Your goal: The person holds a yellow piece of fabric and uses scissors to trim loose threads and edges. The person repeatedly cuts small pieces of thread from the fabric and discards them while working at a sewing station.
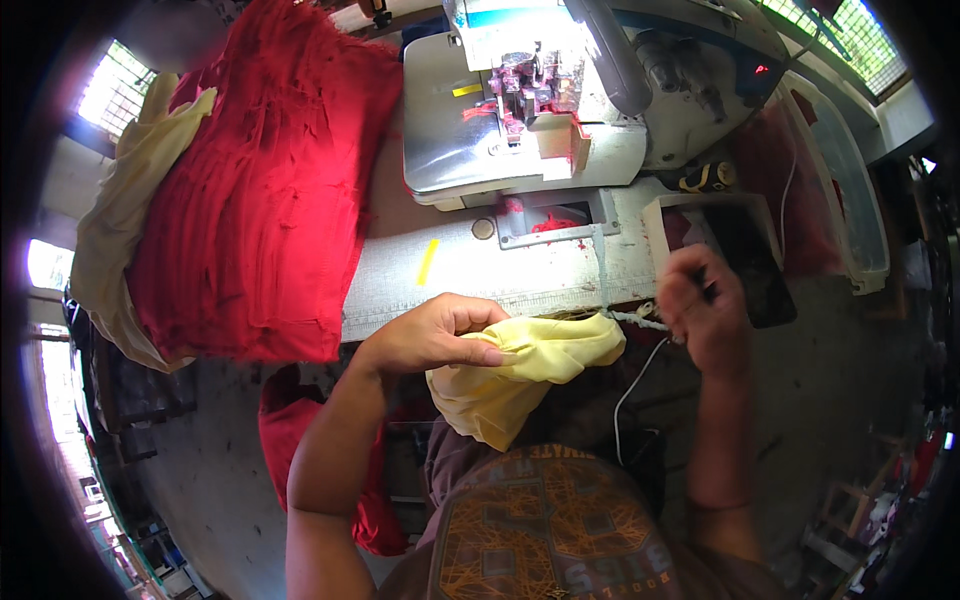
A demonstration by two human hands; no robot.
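Note:
My left hand point(440, 335) pinches a piece of pale yellow fabric point(540, 355) between thumb and fingers. The fabric hangs in folds over my lap, just off the table's front edge. To the right, my right hand point(705, 305) is raised with its fingers curled in, apart from the fabric. Blur and the curled fingers hide whether anything small is in it. Beyond both hands stands a lit overlock sewing machine point(520, 170) with a metal plate. A white cord point(640, 320) lies at the table edge, close to my right hand.
Red fabric pieces point(260, 200) form a large pile on the left, with more yellow fabric point(125, 240) beside it. Behind my right hand are a white tray point(655, 225), a dark flat device point(745, 260) and a clear plastic bin point(845, 200). Red cloth point(375, 510) hangs below.

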